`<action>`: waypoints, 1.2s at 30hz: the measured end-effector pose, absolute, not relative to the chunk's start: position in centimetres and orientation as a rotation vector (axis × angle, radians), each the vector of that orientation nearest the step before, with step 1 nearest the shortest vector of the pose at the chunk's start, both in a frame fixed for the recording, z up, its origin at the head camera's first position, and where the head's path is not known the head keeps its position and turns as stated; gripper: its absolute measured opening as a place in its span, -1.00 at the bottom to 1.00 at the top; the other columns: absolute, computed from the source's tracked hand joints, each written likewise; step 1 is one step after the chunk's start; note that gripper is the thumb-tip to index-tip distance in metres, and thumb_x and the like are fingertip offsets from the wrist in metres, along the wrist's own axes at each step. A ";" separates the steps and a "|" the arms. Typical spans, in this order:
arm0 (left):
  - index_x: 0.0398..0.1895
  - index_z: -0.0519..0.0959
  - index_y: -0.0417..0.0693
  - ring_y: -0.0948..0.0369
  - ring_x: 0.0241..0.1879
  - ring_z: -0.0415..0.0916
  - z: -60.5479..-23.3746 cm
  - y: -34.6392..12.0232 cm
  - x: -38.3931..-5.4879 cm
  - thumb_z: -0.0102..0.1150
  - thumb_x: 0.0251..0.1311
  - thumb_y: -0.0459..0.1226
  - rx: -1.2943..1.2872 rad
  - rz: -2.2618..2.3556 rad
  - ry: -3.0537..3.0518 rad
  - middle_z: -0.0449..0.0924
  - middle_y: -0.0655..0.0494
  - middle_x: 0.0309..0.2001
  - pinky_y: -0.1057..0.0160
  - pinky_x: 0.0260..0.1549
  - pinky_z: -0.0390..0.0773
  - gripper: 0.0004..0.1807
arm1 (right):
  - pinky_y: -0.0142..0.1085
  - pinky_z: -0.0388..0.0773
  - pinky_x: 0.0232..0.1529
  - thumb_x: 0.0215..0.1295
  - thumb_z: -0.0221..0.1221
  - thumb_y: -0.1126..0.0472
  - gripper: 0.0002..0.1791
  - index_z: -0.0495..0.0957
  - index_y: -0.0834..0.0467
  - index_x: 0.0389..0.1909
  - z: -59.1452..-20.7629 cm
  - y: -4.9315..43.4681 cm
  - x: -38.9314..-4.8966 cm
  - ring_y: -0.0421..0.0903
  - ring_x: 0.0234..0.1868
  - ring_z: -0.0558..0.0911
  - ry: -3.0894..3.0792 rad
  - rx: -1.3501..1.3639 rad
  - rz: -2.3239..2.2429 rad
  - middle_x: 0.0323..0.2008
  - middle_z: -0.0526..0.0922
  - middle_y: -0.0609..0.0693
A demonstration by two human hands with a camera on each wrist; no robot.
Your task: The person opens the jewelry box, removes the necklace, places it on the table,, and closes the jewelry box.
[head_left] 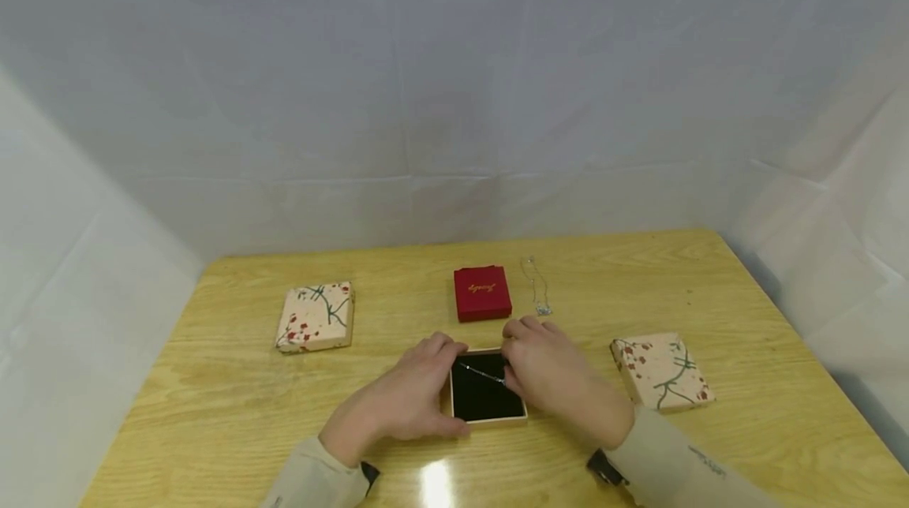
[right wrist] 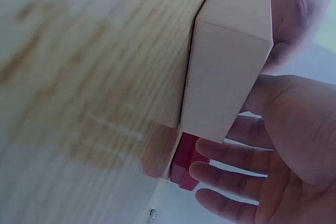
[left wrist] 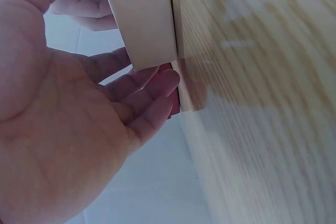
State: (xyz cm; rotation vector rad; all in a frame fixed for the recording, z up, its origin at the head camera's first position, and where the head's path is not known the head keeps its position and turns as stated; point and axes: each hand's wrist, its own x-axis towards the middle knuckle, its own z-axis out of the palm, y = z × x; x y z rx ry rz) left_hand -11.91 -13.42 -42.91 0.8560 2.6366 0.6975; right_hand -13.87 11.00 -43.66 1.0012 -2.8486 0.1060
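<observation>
a silver chain (head_left: 483, 373) is laid slantwise across the black lining (head_left: 490, 405) of an open box (head_left: 490, 423), which is set on the wooden table (head_left: 213, 397) between the two hands. the box's left side is gripped by the left hand (head_left: 408, 390), with the thumb placed at the near corner and the fingers bent about the far one. the right hand (head_left: 547, 370) is held over the opposite rim, its thumb put inside at the chain's right end; whether that end is pinched or merely pressed cannot be told, since the fingertips are hidden. the chain could be dragged crooked if links were caught under the thumb as it was lifted, or snagged if a loop were drawn over the rim. the box could be skewed if the left grip were slackened during a tug. the lining might be pulled up too, should the chain be fastened to it, though this cannot be seen. the pendant necklace (head_left: 543, 310), left loose just beyond the right knuckles near the red box (head_left: 483, 295), could be swept aside by a careless reach.
</observation>
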 end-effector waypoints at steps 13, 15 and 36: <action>0.53 0.33 -0.20 0.12 0.23 0.35 -42.9 -13.5 -11.9 0.64 0.00 0.12 0.860 0.684 2.649 0.41 0.04 0.26 -0.05 0.41 0.37 0.11 | -0.15 0.65 -0.12 0.07 0.37 0.24 -0.85 0.61 0.04 -0.60 -44.2 10.7 -14.4 -0.04 -0.13 0.60 -2.819 0.998 0.125 -0.18 0.70 -0.08; 0.53 0.33 -0.20 0.12 0.23 0.35 -42.9 -13.5 -11.9 0.63 0.01 0.12 0.860 0.678 2.652 0.41 0.05 0.27 -0.05 0.41 0.37 0.10 | -0.15 0.64 -0.13 0.06 0.36 0.24 -0.85 0.61 0.04 -0.60 -44.2 10.8 -14.4 -0.04 -0.13 0.60 -2.800 1.005 0.141 -0.17 0.70 -0.08; 0.53 0.32 -0.20 0.12 0.23 0.36 -43.0 -13.3 -11.8 0.67 -0.03 0.10 0.842 0.683 2.665 0.41 0.09 0.25 -0.02 0.41 0.39 0.12 | -0.12 0.69 -0.05 -0.01 0.39 0.26 -0.89 0.65 0.02 -0.54 -42.7 11.9 -14.2 -0.20 -0.41 0.49 -2.690 1.109 0.367 -0.53 0.62 -0.21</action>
